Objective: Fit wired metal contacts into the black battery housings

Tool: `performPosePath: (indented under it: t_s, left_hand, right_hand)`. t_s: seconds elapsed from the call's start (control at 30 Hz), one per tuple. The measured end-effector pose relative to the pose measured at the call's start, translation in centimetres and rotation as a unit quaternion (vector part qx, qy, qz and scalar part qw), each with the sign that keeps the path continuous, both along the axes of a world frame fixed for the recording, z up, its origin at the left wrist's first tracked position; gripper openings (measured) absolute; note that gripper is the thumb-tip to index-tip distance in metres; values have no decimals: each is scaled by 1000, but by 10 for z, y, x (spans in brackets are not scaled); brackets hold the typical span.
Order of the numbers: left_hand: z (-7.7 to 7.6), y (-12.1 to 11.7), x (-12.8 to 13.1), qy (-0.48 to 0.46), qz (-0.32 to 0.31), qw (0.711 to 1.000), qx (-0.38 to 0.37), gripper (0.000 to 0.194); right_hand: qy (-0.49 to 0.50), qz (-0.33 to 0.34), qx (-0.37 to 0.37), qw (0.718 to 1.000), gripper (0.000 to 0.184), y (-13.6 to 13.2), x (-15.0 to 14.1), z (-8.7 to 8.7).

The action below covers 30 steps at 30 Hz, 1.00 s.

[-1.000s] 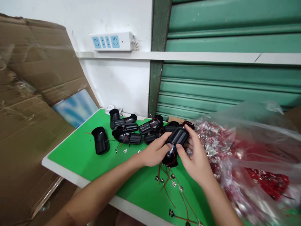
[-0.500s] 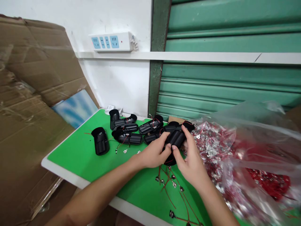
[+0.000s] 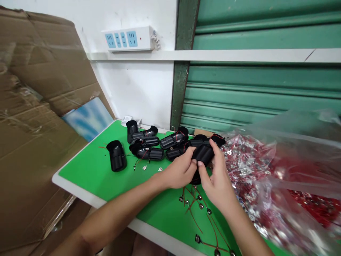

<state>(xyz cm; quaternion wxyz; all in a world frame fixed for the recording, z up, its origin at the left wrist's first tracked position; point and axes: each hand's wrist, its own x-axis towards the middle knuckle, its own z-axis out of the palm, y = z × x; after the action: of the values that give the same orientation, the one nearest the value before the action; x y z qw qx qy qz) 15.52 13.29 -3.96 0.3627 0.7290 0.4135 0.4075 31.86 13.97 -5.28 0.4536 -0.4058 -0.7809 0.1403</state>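
Note:
Both hands grip one black plastic housing point(image 3: 203, 155) over the right part of the green table mat. My left hand point(image 3: 181, 170) is closed on its left end, thumb and fingers pressed together at the near edge. On the other side my right hand point(image 3: 217, 176) holds it, thumb at the near edge and fingers along the right side. Whatever small part may be between the thumbs is hidden. Just below the hands lie several metal contacts with brown-red wires point(image 3: 201, 205). Several similar black housings point(image 3: 147, 153) with thin red wires lie behind and to the left.
A lone black housing point(image 3: 117, 156) stands at the left of the green mat point(image 3: 87, 170). Small metal tabs point(image 3: 144, 168) lie near the middle. Clear plastic bags of red-wired metal parts point(image 3: 250, 160) fill the right side. Cardboard point(image 3: 48, 71) leans at left; a power strip point(image 3: 128, 39) sits on the wall.
The view has shifted slightly, so the scene sits a little further right and higher. Both hands keep hold of the black housing, which appears slightly turned.

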Motion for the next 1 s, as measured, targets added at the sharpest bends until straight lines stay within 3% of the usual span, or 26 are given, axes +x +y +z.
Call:
performPosePath:
  t_s: [0.13,0.27,0.37,0.5,0.63,0.77,1.0]
  left_hand:
    - [2,12,-4,-152,-12,984,-92,37]
    - [6,26,-11,-256,63,955,-137,37]
    - [9,31,-17,-294,89,937,-168,35]
    - [8,31,-20,-266,97,948,-147,28]
    - [8,30,-20,-250,95,954,-133,29]
    - [12,30,-20,-317,81,928,-176,28]
    - [13,30,-19,-339,78,917,-196,28]
  right_hand:
    - [45,-6,-65,997,71,1,3,7]
    - [89,-58,-87,990,60,3,14,21]
    - [-49,-16,-170,984,36,0,23,33]
    - [-246,64,-262,931,28,-11,17,36]
    - [-313,10,-216,925,24,-21,-7,21]
    - [-355,-66,-134,923,21,-25,-22,4]
    - [-302,-12,-130,944,26,-23,-21,-1]
